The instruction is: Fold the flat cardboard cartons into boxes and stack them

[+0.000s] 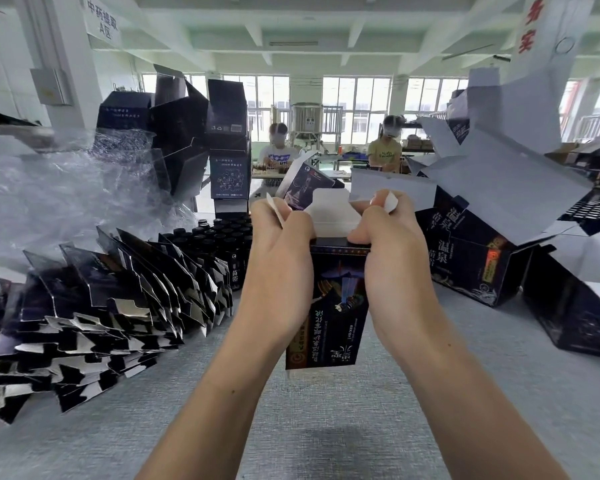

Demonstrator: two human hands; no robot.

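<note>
The job looks partway through. One dark printed carton has been opened into a tube and stands upright between the two hands, over the middle of the grey tabletop. It seems lifted clear of the surface, though its lower end is too hard to read to be sure.

The left hand grips the carton's left side, its fingers curled round a white side flap. The right hand grips the right side, pinching the opposite flap with its thumb on the rim. The top is not yet closed, so I judge the step in hand to be tucking these end flaps.

Much remains: a long slumped pile of flat cartons lies along the left part of the tabletop. Erected boxes are heaped at the right side with white lids standing up, and more of them tower at the far left. These heaps look loose rather than neatly stacked.

The held carton shows only its white inside, with nothing visible in it. What the erected boxes hold cannot be seen. Behind the flat pile stands a block of dark capped bottles; whether a tray holds them I cannot tell. Crumpled plastic film lies at the far left.
</note>
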